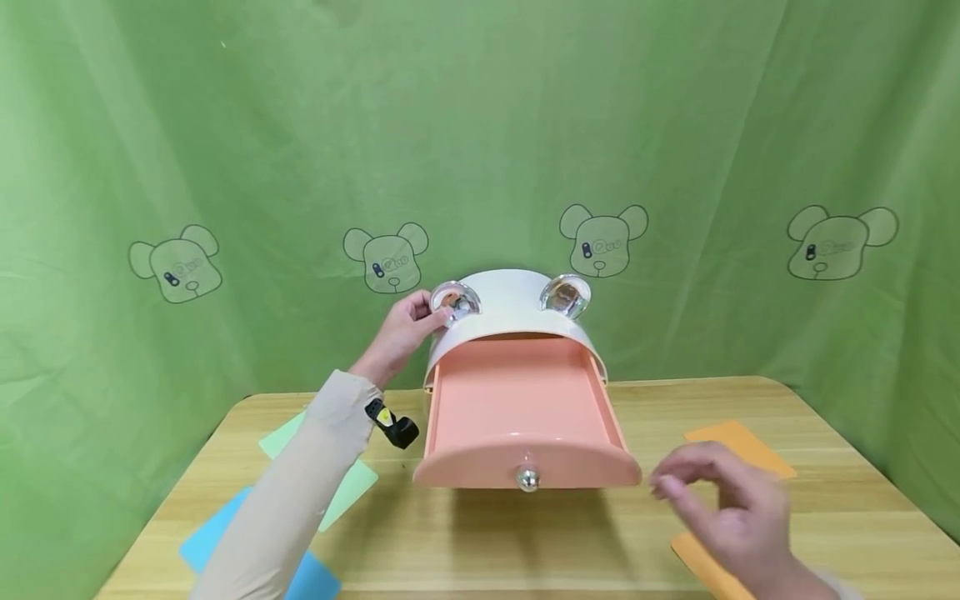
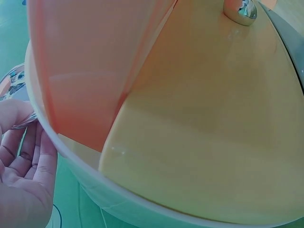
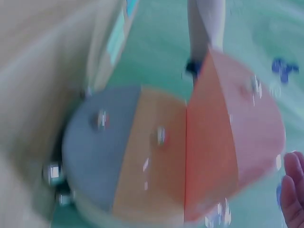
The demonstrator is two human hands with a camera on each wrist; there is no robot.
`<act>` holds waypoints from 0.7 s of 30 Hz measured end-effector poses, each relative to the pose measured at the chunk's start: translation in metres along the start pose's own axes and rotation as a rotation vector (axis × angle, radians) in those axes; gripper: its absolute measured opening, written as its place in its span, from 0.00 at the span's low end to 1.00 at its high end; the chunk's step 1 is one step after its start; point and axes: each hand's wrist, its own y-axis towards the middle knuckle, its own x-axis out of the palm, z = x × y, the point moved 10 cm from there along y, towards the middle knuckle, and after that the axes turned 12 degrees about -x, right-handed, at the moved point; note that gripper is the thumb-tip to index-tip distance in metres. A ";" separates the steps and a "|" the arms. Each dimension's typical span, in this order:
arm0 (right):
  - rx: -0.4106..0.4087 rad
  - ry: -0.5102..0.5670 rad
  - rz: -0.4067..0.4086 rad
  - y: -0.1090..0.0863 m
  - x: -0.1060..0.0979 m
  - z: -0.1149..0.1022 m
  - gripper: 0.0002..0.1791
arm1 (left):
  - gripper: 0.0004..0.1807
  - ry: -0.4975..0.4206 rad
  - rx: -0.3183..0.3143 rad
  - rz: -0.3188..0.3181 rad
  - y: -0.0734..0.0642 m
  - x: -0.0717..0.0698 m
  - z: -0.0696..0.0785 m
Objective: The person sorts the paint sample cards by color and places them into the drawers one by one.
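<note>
A white round-topped drawer box (image 1: 510, 298) with two shiny silver ears stands at the back of the table. Its pink top drawer (image 1: 517, 396) is pulled far out, with nothing inside and a silver knob (image 1: 528, 479) on its front. My left hand (image 1: 401, 335) pinches the silver ear (image 1: 467, 300) on the box's left side. To the right of the drawer front hovers my right hand (image 1: 731, 508), fingers loosely bent, apart from the drawer and holding nothing. Below the pink drawer, a yellowish drawer (image 3: 152, 156) and a grey drawer (image 3: 97, 133) stand closed in the blurred right wrist view.
Light green cards (image 1: 350, 493) and blue cards (image 1: 213, 527) lie at the left, partly under my left forearm. Orange cards (image 1: 738, 446) lie at the right, one partly behind my right hand. A green curtain (image 1: 480, 150) with bear-head prints surrounds the wooden table (image 1: 390, 542).
</note>
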 end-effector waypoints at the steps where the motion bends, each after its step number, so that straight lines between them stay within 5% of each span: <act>1: 0.013 0.010 0.032 -0.001 -0.011 0.002 0.08 | 0.04 -0.002 0.000 -0.001 0.000 0.001 0.000; 5: 0.121 -0.107 0.095 -0.018 -0.061 0.021 0.02 | 0.04 0.009 0.002 0.005 0.002 0.002 0.000; 12: 0.564 -0.639 -0.124 -0.078 -0.128 0.073 0.06 | 0.04 0.019 -0.007 0.020 0.002 -0.001 -0.001; 16: 0.780 -0.742 -0.216 -0.110 -0.151 0.093 0.02 | 0.04 0.024 -0.008 0.019 0.001 -0.002 -0.002; 21: 0.982 -0.826 -0.357 -0.147 -0.178 0.107 0.18 | 0.04 0.024 -0.007 0.019 0.000 -0.001 -0.002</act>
